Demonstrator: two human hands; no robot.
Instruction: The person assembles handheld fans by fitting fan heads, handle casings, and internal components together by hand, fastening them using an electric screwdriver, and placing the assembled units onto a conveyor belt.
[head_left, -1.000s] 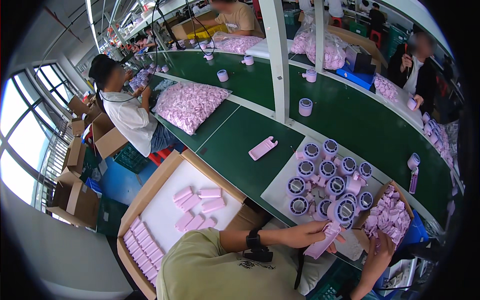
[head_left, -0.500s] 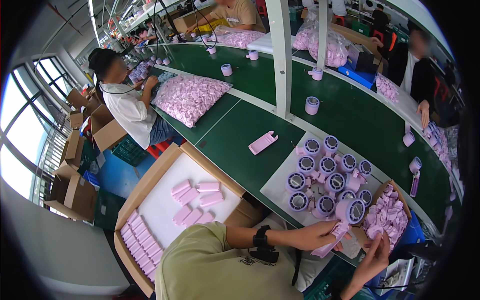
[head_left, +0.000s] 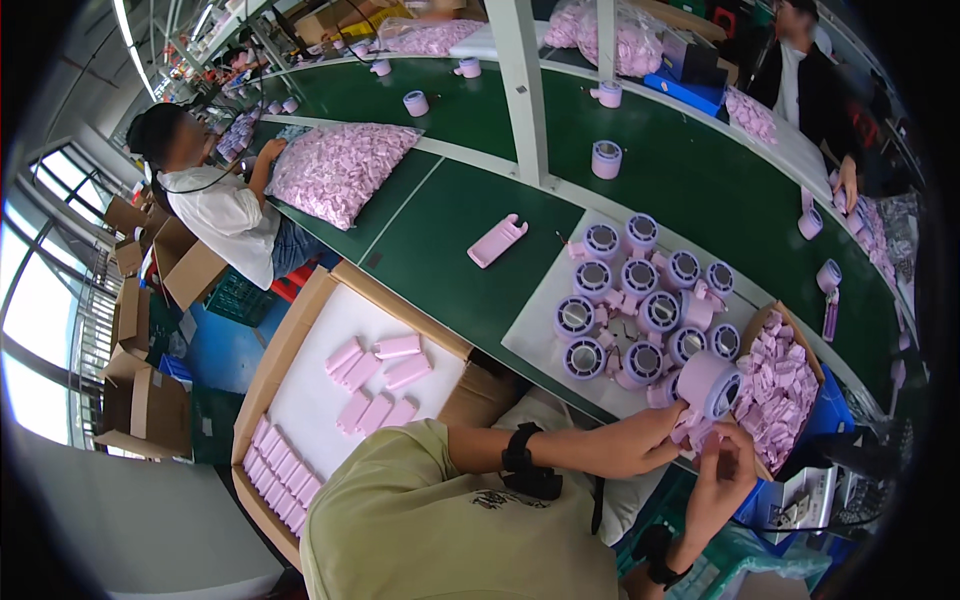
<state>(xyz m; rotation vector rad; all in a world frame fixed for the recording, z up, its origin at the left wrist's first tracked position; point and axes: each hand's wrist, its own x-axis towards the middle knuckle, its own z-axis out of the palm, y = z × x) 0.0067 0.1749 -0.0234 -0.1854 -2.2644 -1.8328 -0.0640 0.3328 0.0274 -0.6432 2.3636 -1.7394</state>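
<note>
My left hand (head_left: 635, 445) is closed around the lower part of a pink handheld fan (head_left: 706, 384), whose round head with a lavender rim tilts to the right. My right hand (head_left: 724, 478) has its bent fingertips at the fan's neck, pinching what looks like a small pink plastic part, mostly hidden by the fingers. Just beyond the hands, several similar fan heads (head_left: 660, 312) stand in a cluster on a pale board (head_left: 530, 325). To the right of the fan lies a heap of small pink parts (head_left: 776, 375) in a cardboard box.
A pink handle shell (head_left: 497, 241) lies on the green table (head_left: 430, 270). On my left, an open carton (head_left: 258, 400) holds rows of pink shells (head_left: 285, 470). A bag of pink parts (head_left: 345, 175) is farther off. Fan heads (head_left: 606, 160) stand on the green belt; co-workers sit around it.
My right hand has left the box of small parts and come to the fan in my left hand. The fan head has turned to the right. The whole view has shifted slightly.
</note>
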